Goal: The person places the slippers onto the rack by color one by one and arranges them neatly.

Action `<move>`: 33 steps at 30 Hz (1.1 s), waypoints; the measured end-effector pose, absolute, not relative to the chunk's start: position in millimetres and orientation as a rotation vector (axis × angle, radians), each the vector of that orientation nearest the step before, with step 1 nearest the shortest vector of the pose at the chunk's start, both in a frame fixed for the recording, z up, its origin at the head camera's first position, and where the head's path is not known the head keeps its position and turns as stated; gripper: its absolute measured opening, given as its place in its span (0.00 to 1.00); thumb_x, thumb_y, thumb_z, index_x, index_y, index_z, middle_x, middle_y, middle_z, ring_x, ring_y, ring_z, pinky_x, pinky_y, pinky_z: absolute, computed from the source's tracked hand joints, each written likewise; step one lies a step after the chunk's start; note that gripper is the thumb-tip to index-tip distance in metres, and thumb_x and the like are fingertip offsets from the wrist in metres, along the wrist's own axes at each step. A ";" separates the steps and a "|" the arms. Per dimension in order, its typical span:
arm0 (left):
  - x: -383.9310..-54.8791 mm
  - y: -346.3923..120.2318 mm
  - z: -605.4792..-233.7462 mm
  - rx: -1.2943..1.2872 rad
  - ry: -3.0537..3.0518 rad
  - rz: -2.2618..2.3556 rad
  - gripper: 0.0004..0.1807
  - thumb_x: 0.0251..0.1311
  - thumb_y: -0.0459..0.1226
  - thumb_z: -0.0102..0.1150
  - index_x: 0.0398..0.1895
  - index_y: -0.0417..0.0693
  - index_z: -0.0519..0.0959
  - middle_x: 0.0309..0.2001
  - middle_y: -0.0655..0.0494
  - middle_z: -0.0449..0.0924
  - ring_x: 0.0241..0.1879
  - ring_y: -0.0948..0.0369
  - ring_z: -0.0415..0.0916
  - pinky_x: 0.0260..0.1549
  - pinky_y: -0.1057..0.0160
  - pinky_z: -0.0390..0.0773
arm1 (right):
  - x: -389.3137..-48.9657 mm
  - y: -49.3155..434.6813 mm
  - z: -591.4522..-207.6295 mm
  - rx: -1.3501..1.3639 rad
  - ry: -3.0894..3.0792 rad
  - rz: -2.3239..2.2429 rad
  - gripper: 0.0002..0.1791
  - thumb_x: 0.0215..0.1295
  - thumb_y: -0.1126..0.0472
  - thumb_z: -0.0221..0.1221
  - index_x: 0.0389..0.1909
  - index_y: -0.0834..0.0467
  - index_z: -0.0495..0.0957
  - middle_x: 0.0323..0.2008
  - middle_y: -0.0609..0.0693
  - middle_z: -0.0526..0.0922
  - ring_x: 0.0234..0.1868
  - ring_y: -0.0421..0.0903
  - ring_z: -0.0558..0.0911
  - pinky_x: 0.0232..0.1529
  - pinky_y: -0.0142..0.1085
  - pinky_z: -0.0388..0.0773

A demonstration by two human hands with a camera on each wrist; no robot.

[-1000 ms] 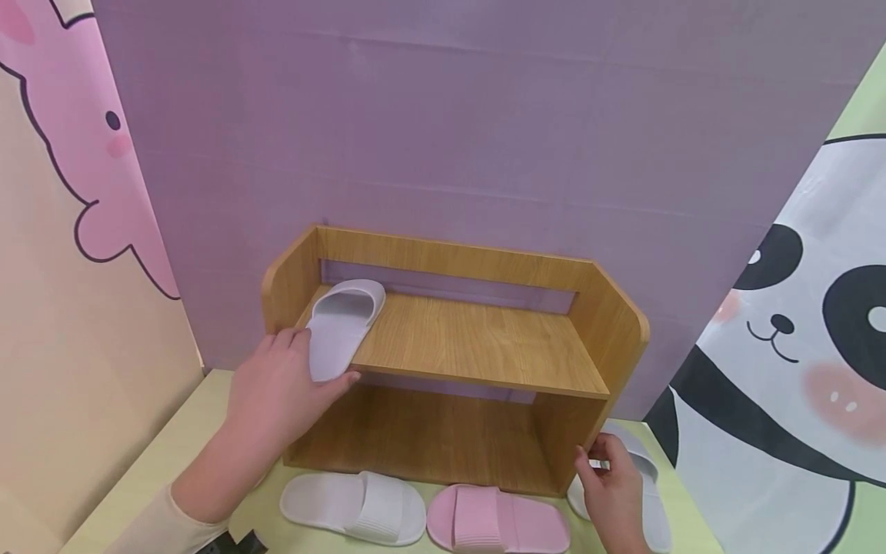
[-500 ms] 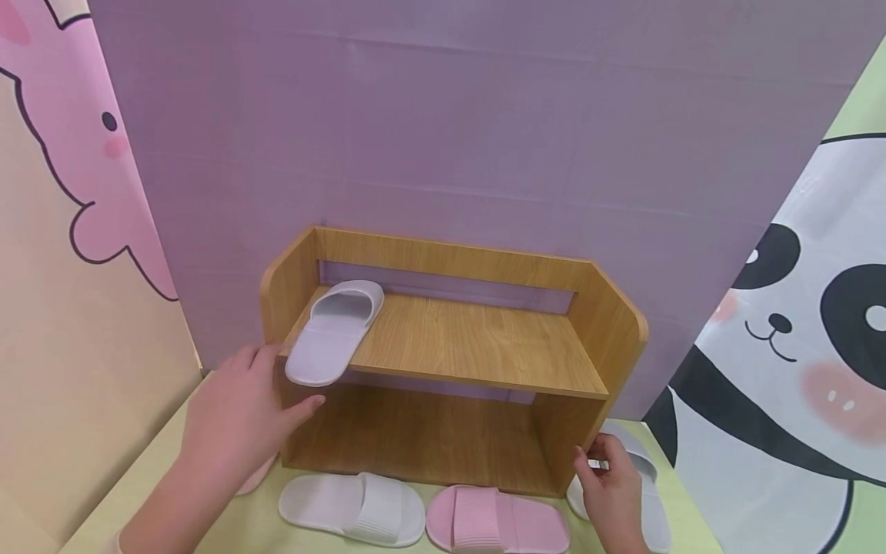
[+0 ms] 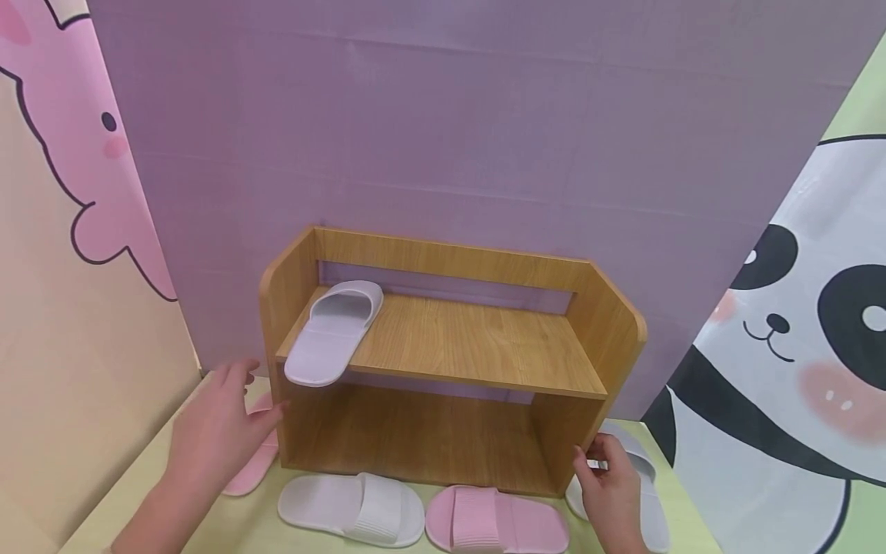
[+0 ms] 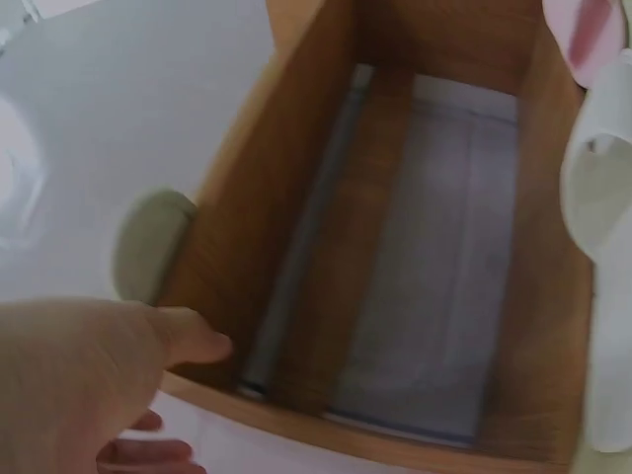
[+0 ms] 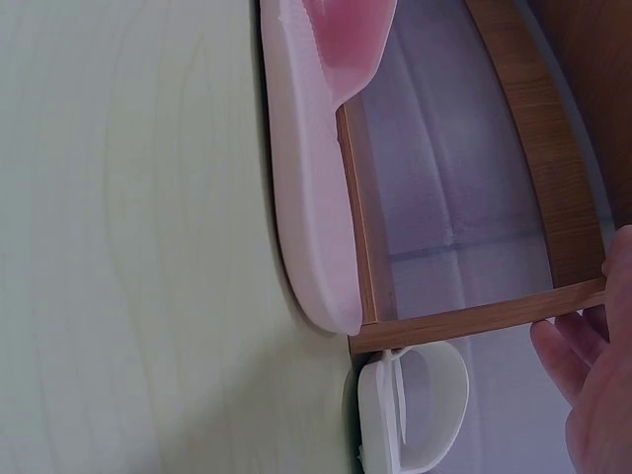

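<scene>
shelf (image 3: 464,338): brown (grained) | shelved slipper (image 3: 324,348): pale lilac | front slipper (image 3: 321,500): white | neighbouring slipper (image 3: 529,522): pink

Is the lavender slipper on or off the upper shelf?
On. The lavender slipper lies on the upper shelf, toe end toward the back, heel end jutting past the front edge.

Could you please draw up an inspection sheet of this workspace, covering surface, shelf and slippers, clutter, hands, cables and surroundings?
Surface: pale table.
Shelf: two-level wooden shelf.
Slippers: lavender slipper on the upper level, overhanging its front edge; white slipper and pink slipper in front; second pink slipper at the left; whitish slipper at the right, partly hidden, perhaps not alone.
Clutter: nothing seen.
Hands: left hand holds nothing, near the shelf's left side, contact unclear; right hand grips its right side.
Cables: nothing seen.
Surroundings: purple backdrop, pink cartoon figure left, panda picture right.
</scene>
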State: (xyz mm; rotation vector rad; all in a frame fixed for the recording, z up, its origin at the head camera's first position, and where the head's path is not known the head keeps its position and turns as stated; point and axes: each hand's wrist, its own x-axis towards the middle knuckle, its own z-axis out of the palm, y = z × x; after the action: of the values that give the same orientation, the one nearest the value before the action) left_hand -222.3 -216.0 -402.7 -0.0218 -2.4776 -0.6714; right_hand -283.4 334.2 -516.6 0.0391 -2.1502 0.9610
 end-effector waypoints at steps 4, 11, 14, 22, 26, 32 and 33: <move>-233.6 -220.7 -425.7 -0.058 -2.415 -0.779 0.35 0.62 0.42 0.78 0.70 0.45 0.75 0.58 0.44 0.83 0.54 0.43 0.86 0.38 0.36 0.84 | -282.4 333.7 -515.8 0.041 -2.150 0.962 0.12 0.65 0.76 0.70 0.45 0.61 0.82 0.37 0.52 0.87 0.37 0.32 0.80 0.33 0.18 0.77; -244.9 -222.3 -461.6 -0.169 -2.294 -0.872 0.38 0.61 0.33 0.77 0.75 0.43 0.73 0.59 0.45 0.80 0.54 0.45 0.86 0.47 0.36 0.87 | -282.4 333.8 -515.2 0.039 -2.153 0.965 0.12 0.65 0.76 0.70 0.44 0.61 0.81 0.37 0.52 0.87 0.37 0.32 0.80 0.33 0.19 0.78; -246.6 -220.8 -468.2 -0.178 -2.306 -0.895 0.40 0.62 0.33 0.77 0.77 0.41 0.70 0.60 0.44 0.79 0.54 0.44 0.85 0.49 0.36 0.87 | -281.3 333.1 -514.1 0.043 -2.150 0.969 0.12 0.66 0.76 0.70 0.44 0.61 0.81 0.38 0.53 0.87 0.37 0.33 0.80 0.33 0.19 0.78; -253.8 -222.4 -484.6 -0.189 -2.303 -0.954 0.41 0.61 0.30 0.79 0.76 0.38 0.69 0.56 0.46 0.81 0.46 0.51 0.86 0.44 0.50 0.91 | -279.9 332.1 -512.3 0.046 -2.151 0.985 0.12 0.66 0.76 0.71 0.45 0.61 0.82 0.38 0.53 0.88 0.38 0.33 0.81 0.33 0.18 0.78; -257.6 -224.9 -493.0 -0.220 -2.257 -0.990 0.39 0.59 0.28 0.79 0.73 0.37 0.71 0.53 0.48 0.82 0.44 0.53 0.86 0.40 0.63 0.88 | -280.9 333.1 -513.7 0.055 -2.141 0.976 0.11 0.65 0.76 0.71 0.43 0.61 0.82 0.37 0.54 0.87 0.37 0.32 0.80 0.32 0.19 0.78; -265.2 -226.6 -505.4 -0.202 -2.263 -1.057 0.34 0.62 0.27 0.76 0.70 0.37 0.73 0.51 0.48 0.82 0.44 0.54 0.85 0.41 0.65 0.88 | -281.2 332.9 -513.7 0.033 -2.155 0.970 0.11 0.66 0.75 0.70 0.43 0.61 0.81 0.37 0.51 0.86 0.37 0.31 0.80 0.33 0.18 0.78; -266.3 -226.8 -507.2 -0.200 -2.270 -1.072 0.33 0.63 0.27 0.76 0.70 0.37 0.73 0.51 0.48 0.82 0.44 0.54 0.85 0.41 0.65 0.88 | -281.4 333.0 -513.8 0.028 -2.157 0.971 0.11 0.66 0.76 0.70 0.43 0.61 0.81 0.37 0.51 0.86 0.37 0.31 0.80 0.33 0.18 0.78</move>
State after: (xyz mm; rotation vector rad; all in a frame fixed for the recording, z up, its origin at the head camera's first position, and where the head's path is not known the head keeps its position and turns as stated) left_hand -266.3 -226.8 -507.2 -0.1995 -2.2700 -1.0725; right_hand -281.4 333.0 -513.8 0.0284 -2.1574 0.9713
